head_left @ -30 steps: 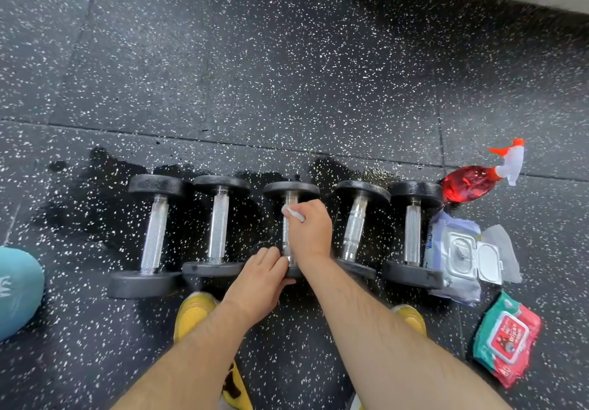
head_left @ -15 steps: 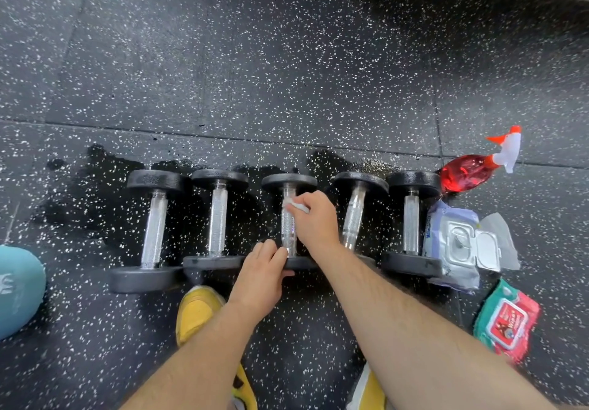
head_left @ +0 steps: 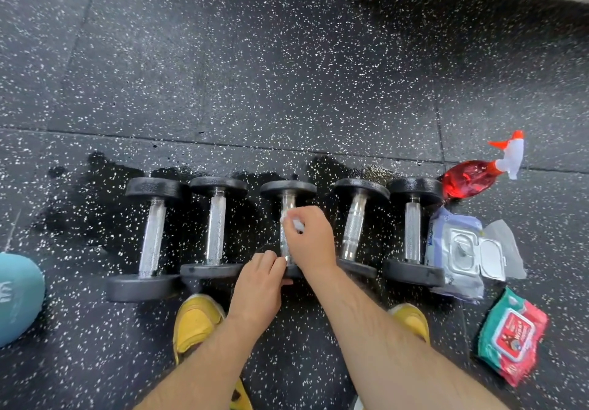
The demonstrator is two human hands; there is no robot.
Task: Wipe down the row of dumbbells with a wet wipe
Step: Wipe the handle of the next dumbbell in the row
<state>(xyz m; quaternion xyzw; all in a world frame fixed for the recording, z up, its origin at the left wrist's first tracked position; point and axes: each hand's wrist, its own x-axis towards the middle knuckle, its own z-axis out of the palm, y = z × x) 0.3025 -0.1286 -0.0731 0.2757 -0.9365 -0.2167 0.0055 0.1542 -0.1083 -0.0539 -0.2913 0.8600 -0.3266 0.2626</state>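
Several black dumbbells with knurled chrome handles lie side by side on the speckled rubber floor. My right hand (head_left: 310,239) grips a white wet wipe (head_left: 294,222) wrapped around the handle of the middle dumbbell (head_left: 288,190). My left hand (head_left: 259,283) rests with its fingers on that dumbbell's near head, which the hands mostly hide. The leftmost dumbbell (head_left: 153,237), its neighbour (head_left: 215,231), the fourth dumbbell (head_left: 353,228) and the rightmost dumbbell (head_left: 412,231) lie untouched.
A red spray bottle (head_left: 471,178) lies past the row's right end. An open wipe pack (head_left: 462,250) sits against the rightmost dumbbell, and a red-green wipe pack (head_left: 511,334) lies nearer me. A teal object (head_left: 17,295) is at the left edge. Yellow shoes (head_left: 196,320) stand below the row. Wet floor (head_left: 105,205) darkens around the dumbbells.
My right hand slid the wipe up the middle handle towards the far head and has now come back down a little. My left hand stayed on the near head.
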